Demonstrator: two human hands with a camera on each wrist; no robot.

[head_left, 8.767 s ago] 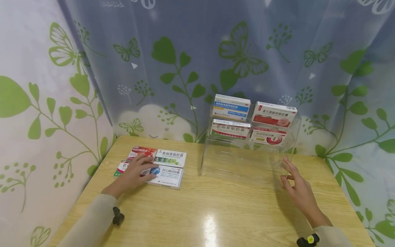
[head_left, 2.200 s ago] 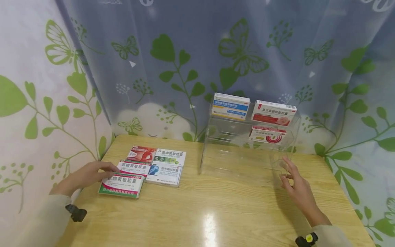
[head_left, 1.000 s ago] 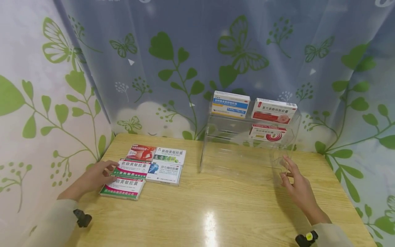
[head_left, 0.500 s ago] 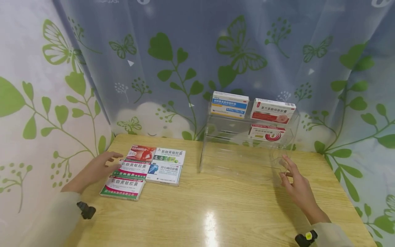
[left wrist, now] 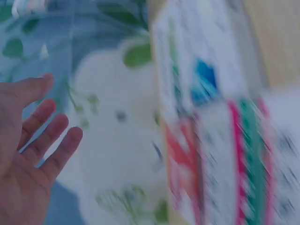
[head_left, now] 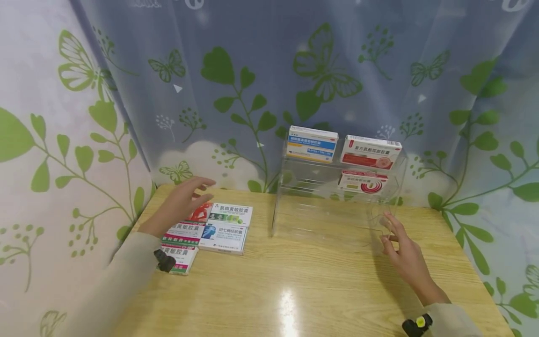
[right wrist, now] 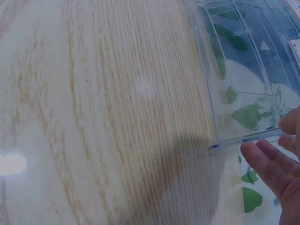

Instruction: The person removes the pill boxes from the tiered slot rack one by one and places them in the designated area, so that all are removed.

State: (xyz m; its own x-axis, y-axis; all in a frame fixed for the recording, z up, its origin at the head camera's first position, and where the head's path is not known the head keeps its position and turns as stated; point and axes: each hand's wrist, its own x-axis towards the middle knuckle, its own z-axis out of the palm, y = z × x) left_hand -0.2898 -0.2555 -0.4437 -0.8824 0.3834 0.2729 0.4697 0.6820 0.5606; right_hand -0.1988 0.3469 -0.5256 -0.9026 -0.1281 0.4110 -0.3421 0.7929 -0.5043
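My left hand (head_left: 183,201) hovers over the table's back left with fingers spread and holds nothing. Under it lie flat medicine boxes: a red box (head_left: 202,213), partly covered by the hand, and two pink-and-green boxes (head_left: 185,234), partly hidden by hand and wrist. Beside them are a white box with a green strip (head_left: 230,214) and a white box with a blue figure (head_left: 224,238). My right hand (head_left: 406,257) pinches the right side edge of a clear display rack (right wrist: 248,139) between thumb and fingers.
On the rack's top tier stand a blue-and-white box (head_left: 311,146) and a red-and-white box (head_left: 371,153). A white box with red rings (head_left: 363,182) sits on the tier below, at right. A leaf-printed curtain (head_left: 252,70) hangs behind the wooden table (head_left: 328,290).
A pink-and-green box has gone from the rack's second tier, left side, to the table's left, below the others. The left hand has let it go and moved up and right. Right hand stays.
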